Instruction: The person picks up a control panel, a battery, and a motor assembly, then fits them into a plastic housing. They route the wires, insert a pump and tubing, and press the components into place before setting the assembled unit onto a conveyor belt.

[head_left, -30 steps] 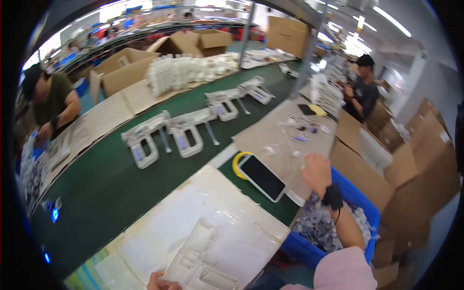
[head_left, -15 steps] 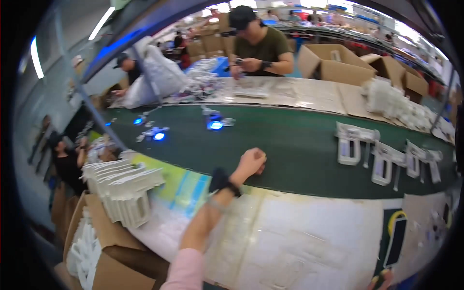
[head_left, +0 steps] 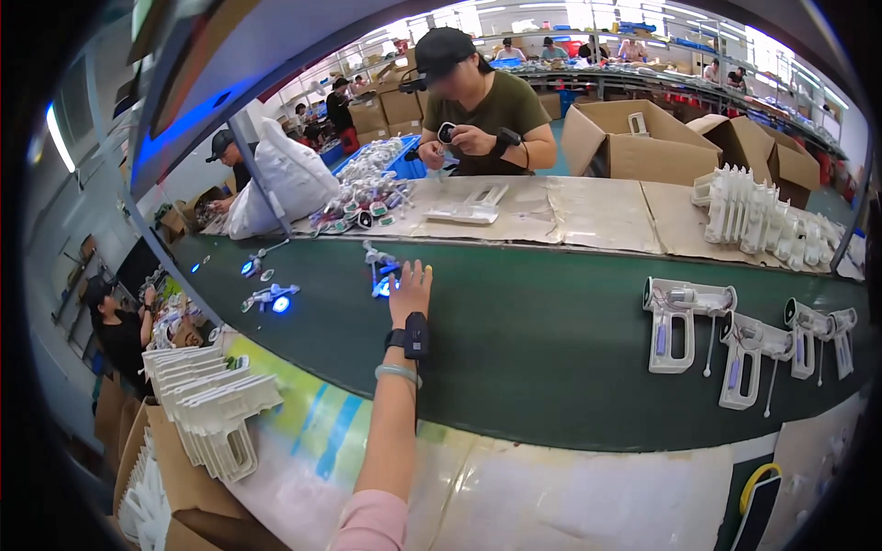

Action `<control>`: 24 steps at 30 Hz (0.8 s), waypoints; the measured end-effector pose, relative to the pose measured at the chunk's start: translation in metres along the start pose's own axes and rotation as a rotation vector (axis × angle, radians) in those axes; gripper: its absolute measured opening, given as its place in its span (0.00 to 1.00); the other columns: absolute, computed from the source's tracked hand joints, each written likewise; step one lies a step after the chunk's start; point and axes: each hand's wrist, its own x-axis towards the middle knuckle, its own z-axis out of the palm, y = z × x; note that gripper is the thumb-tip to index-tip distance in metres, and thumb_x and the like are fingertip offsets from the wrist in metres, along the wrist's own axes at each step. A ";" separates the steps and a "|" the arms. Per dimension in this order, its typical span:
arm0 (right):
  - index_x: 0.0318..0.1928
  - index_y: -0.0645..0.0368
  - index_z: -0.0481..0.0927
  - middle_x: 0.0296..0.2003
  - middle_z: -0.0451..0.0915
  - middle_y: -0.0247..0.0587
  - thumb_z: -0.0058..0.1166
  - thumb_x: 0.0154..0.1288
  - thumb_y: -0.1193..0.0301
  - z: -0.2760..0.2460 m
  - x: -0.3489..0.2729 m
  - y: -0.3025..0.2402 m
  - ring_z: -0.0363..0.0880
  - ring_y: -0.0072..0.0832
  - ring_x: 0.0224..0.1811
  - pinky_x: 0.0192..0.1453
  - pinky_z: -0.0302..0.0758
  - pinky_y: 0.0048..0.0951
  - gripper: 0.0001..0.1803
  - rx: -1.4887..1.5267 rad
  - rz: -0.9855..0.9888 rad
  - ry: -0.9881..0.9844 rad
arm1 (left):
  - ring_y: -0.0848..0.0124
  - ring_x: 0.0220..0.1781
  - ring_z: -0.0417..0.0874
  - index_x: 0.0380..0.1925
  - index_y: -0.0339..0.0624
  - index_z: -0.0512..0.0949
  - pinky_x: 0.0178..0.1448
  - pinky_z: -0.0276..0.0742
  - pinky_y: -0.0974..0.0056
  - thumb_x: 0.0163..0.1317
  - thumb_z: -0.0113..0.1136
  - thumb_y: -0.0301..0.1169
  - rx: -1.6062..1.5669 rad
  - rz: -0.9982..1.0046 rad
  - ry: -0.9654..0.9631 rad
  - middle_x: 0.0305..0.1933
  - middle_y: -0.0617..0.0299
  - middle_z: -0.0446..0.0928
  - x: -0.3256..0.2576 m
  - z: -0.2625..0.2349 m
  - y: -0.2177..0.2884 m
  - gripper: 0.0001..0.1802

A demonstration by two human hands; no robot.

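Left of centre, the left hand (head_left: 411, 289), fingers (head_left: 415, 272) spread and empty, reached the small blue-lit white plastic gadget (head_left: 380, 275) lying just beside them, up-left, on the green conveyor belt (head_left: 551, 340).

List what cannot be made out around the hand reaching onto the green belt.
- The left hand: outside the head view, below the lower edge.
- The small blue-lit part by the right hand: too small and glaring to tell its kind, or whether the fingertips touch it.
- The yellow-rimmed flat item: cut off by the dark lower right rim.
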 end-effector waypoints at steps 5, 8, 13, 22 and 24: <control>0.56 0.65 0.65 0.58 0.64 0.59 0.64 0.61 0.73 -0.013 -0.008 0.011 0.73 0.45 0.58 0.59 0.76 0.44 0.27 -0.043 -0.009 -0.166 | 0.59 0.67 0.72 0.56 0.66 0.77 0.70 0.56 0.33 0.69 0.47 0.38 -0.017 0.180 -0.033 0.53 0.61 0.82 0.039 0.041 0.003 0.18; 0.56 0.63 0.66 0.57 0.65 0.59 0.67 0.56 0.77 -0.012 -0.026 0.023 0.74 0.46 0.58 0.58 0.78 0.43 0.29 0.112 0.063 -0.108 | 0.59 0.63 0.75 0.53 0.66 0.79 0.69 0.56 0.33 0.68 0.47 0.40 -0.143 0.024 -0.432 0.45 0.60 0.85 0.047 0.057 0.015 0.16; 0.54 0.66 0.70 0.49 0.73 0.54 0.69 0.53 0.79 -0.010 -0.020 0.012 0.80 0.42 0.46 0.45 0.81 0.36 0.29 0.177 0.080 -0.013 | 0.64 0.50 0.77 0.44 0.51 0.80 0.66 0.62 0.41 0.60 0.59 0.40 0.025 0.218 -0.138 0.37 0.63 0.82 0.049 0.064 -0.026 0.14; 0.47 0.67 0.75 0.43 0.75 0.47 0.68 0.49 0.76 -0.067 -0.063 0.063 0.79 0.40 0.40 0.43 0.79 0.38 0.24 0.086 0.478 -0.253 | 0.61 0.55 0.74 0.50 0.44 0.74 0.66 0.59 0.48 0.42 0.69 0.37 -0.603 -0.256 0.268 0.48 0.61 0.76 -0.007 -0.121 0.009 0.31; 0.49 0.66 0.73 0.46 0.73 0.47 0.66 0.50 0.75 -0.061 -0.041 0.036 0.77 0.43 0.45 0.49 0.77 0.41 0.25 0.024 0.324 -0.225 | 0.59 0.55 0.74 0.50 0.44 0.74 0.66 0.59 0.49 0.42 0.69 0.37 -0.704 -0.388 0.211 0.48 0.60 0.76 -0.049 -0.146 0.003 0.32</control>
